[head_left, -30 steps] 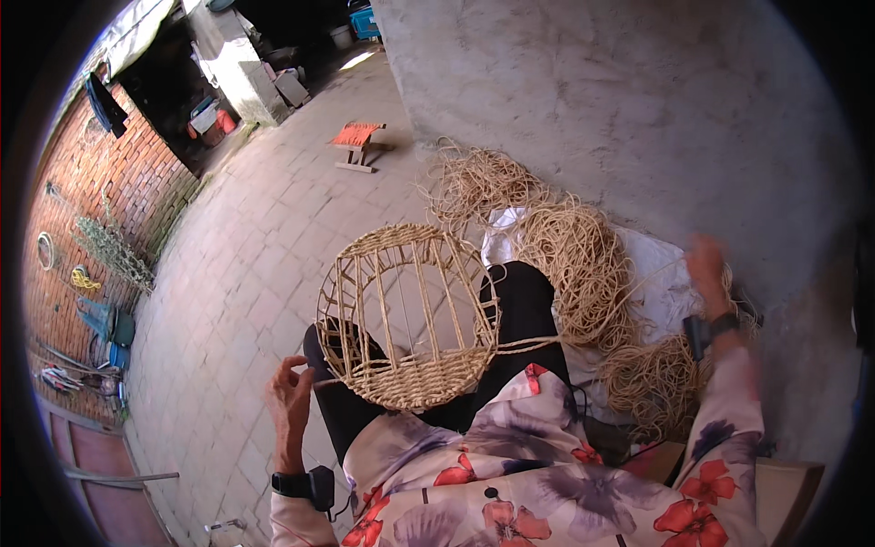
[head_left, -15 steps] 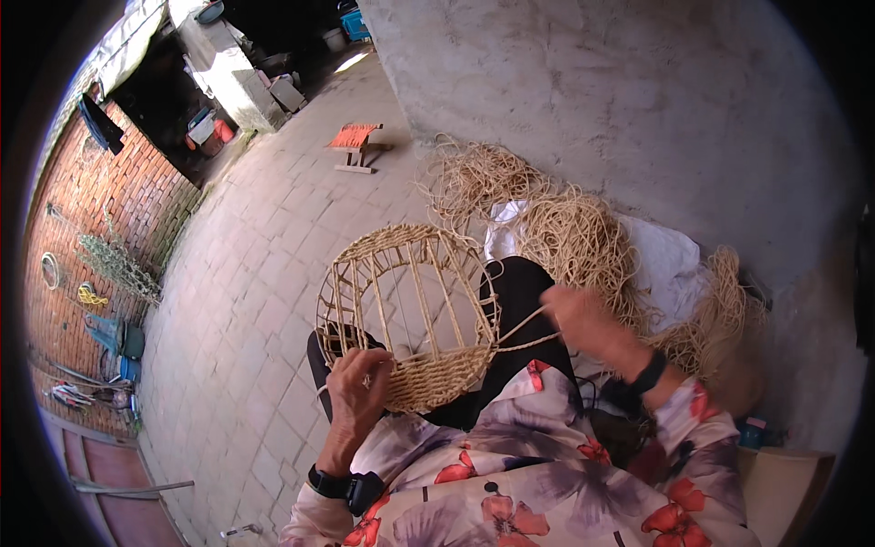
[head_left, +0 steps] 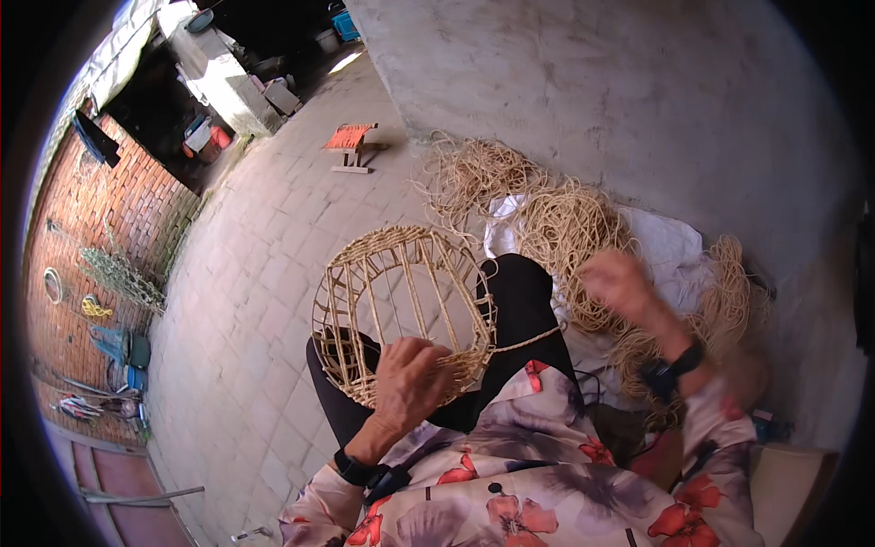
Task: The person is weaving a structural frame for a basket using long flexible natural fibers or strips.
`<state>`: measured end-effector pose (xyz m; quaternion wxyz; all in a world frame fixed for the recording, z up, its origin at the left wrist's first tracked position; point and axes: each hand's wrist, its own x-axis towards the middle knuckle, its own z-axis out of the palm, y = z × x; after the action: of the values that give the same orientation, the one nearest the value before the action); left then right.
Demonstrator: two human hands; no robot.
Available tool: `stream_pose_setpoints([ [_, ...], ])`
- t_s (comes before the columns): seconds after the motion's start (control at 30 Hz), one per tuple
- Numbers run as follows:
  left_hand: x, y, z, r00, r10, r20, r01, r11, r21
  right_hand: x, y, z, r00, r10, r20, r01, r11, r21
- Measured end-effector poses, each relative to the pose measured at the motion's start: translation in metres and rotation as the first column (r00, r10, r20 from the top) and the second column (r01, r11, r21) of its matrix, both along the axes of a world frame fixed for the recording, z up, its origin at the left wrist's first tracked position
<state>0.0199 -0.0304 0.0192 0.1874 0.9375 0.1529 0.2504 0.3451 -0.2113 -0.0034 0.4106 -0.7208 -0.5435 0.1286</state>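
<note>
Head view: I'm seeing left hand (head_left: 407, 376) gripping woven basket frame (head_left: 401, 310); right hand (head_left: 620, 284) blurred, grip unclear, by a straw strand (head_left: 524, 340).

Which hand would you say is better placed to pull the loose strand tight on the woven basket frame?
Probably the right hand: it is raised beside the fibre pile, at the far end of the strand running from the basket frame. The left hand rests on the frame's near rim, steadying it.

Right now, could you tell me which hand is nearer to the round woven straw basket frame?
The left hand is nearer, resting on the round woven straw basket frame at its lower rim. The right hand is raised to its right, clear of it.
</note>
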Motion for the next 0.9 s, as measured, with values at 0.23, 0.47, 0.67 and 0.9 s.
stream_pose_setpoints([
  [0.23,0.022,-0.006,-0.002,0.983,-0.106,-0.15,0.12,0.989,0.088,-0.098,0.038,-0.009,0.804,0.221,0.552,-0.272,0.962,0.011],
  [0.47,0.021,-0.006,-0.007,0.982,-0.108,-0.153,0.123,0.988,0.097,-0.074,0.027,0.007,0.931,0.357,0.077,-0.362,0.928,0.082],
  [0.67,0.021,-0.009,-0.005,0.982,-0.138,-0.126,0.157,0.974,0.16,-0.094,0.106,0.026,0.812,0.404,0.421,-0.491,0.863,0.121],
  [0.9,0.027,-0.012,-0.008,0.974,-0.174,-0.147,0.201,0.962,0.187,-0.099,0.153,-0.008,0.768,0.471,0.434,-0.559,0.824,0.095],
])
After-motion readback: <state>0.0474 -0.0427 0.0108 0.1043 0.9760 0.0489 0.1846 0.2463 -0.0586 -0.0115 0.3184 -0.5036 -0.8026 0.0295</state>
